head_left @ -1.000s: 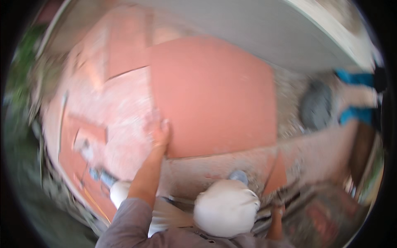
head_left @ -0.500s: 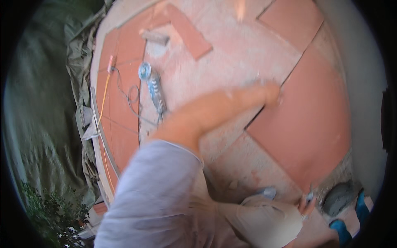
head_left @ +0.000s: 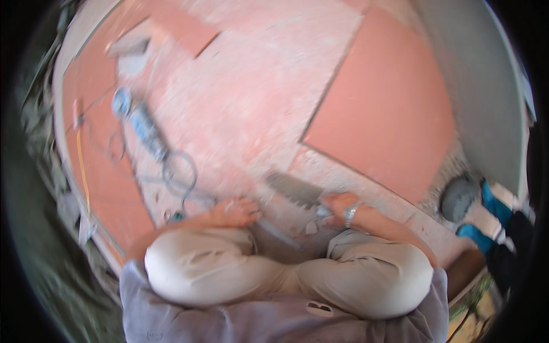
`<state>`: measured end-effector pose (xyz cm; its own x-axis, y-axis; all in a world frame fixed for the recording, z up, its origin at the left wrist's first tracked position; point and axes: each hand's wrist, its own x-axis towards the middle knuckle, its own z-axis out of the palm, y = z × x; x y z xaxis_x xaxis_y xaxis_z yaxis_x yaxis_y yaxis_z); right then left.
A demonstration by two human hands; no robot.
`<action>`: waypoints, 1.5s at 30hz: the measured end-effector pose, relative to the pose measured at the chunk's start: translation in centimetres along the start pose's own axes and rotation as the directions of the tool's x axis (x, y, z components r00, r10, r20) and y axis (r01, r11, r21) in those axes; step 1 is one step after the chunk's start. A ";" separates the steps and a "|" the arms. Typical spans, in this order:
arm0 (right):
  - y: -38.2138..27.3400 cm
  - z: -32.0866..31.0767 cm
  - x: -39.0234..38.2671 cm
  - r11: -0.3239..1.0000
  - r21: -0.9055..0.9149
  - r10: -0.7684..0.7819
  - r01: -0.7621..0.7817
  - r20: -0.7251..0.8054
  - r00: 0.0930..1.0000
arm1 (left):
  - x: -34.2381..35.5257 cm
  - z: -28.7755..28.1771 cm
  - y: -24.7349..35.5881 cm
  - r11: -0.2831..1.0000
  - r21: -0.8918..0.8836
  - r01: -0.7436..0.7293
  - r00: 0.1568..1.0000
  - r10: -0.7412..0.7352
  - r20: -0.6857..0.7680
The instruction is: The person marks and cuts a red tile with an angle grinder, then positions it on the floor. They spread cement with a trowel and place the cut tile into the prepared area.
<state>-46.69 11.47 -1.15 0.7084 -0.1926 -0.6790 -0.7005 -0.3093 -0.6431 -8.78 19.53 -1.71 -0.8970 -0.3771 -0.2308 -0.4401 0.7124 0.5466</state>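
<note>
Overall, the floor (head_left: 246, 103) is edged rightward by a grey wall (head_left: 480, 86). Off the left corner of a large red tile (head_left: 383, 108), a notched trowel (head_left: 294, 190) is gripped by the right hand (head_left: 340, 202); the left hand (head_left: 239, 212) is curled, its hold unclear.

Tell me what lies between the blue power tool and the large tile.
In the head view, only pink floor with pale patches lies between the power tool and the tile; the toothed grey blade by the right hand sits outside that stretch.
</note>
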 end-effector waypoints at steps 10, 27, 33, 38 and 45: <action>-1.3 -4.2 -0.2 0.982 0.174 -0.031 0.070 -0.216 0.976 | 2.2 -4.1 0.1 0.999 0.042 -0.002 0.994 -0.002 0.110; 16.3 -11.0 -16.4 0.684 0.723 0.691 -0.094 -0.601 0.402 | 39.7 -23.0 -5.7 0.788 0.086 0.610 0.788 -0.614 0.043; 26.7 -20.9 -20.5 0.586 0.681 0.811 -0.440 -0.498 0.308 | 47.9 -18.2 0.3 0.599 0.053 0.799 0.558 -0.771 0.306; 28.7 -25.4 -20.0 0.565 0.649 0.825 -0.509 -0.453 0.338 | 49.6 -17.8 0.9 0.539 0.107 0.835 0.491 -0.820 0.295; 31.9 -27.1 -18.6 0.634 0.488 0.770 -0.599 -0.474 0.428 | 50.8 -17.4 0.6 0.496 0.154 0.855 0.432 -0.843 0.320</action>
<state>-79.88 -20.03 0.57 -0.1951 -0.7617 -0.6179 -0.9110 0.3742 -0.1736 -53.83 -9.49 0.89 -0.0296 -0.5744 -0.8180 -0.9913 0.1221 -0.0499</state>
